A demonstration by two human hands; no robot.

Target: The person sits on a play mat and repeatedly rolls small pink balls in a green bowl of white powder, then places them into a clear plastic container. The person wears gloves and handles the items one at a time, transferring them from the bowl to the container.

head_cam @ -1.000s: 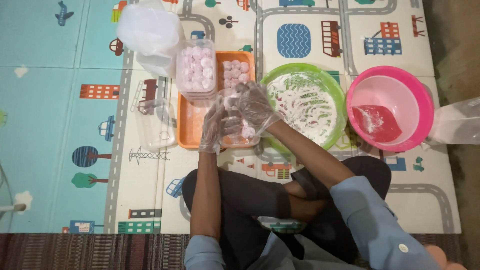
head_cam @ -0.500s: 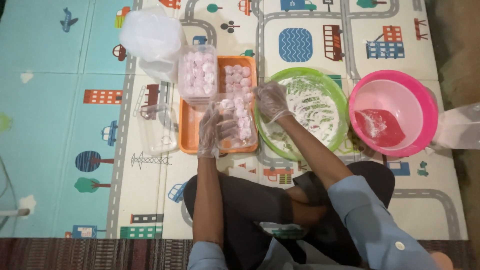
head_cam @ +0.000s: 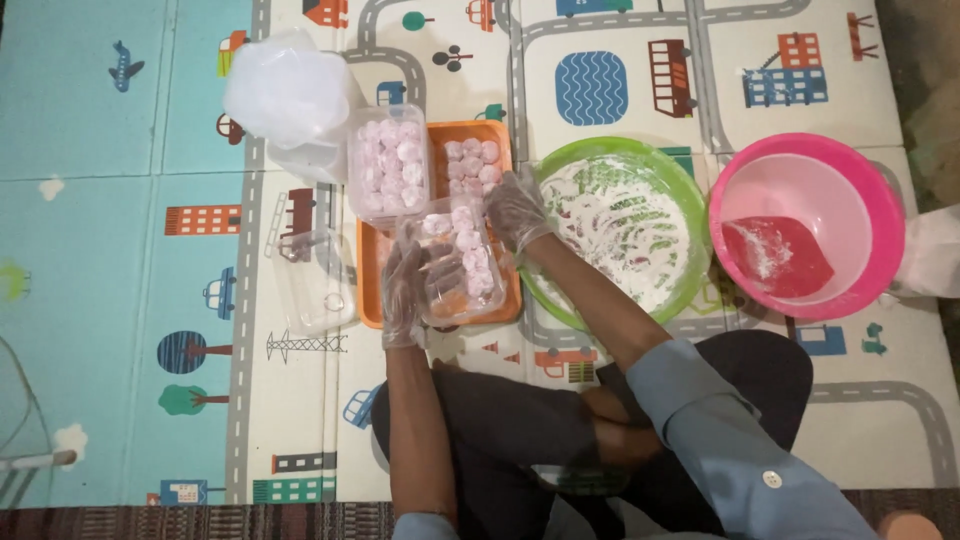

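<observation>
Left hand (head_cam: 403,295) grips the clear plastic box (head_cam: 452,262) of pink sweets over the orange tray (head_cam: 372,300); right hand (head_cam: 515,208) rests at its far right corner, fingers seemingly loose. Green bowl (head_cam: 680,190) sits right.

Just the one view here, a head cam looking almost straight down at the play mat (head_cam: 150,250) from sitting height. It's facing forward over the lap, fairly close in, taking in the orange tray (head_cam: 372,300), green plate (head_cam: 690,200) and pink bowl (head_cam: 885,215) (nothing else is sharing the scene).
</observation>
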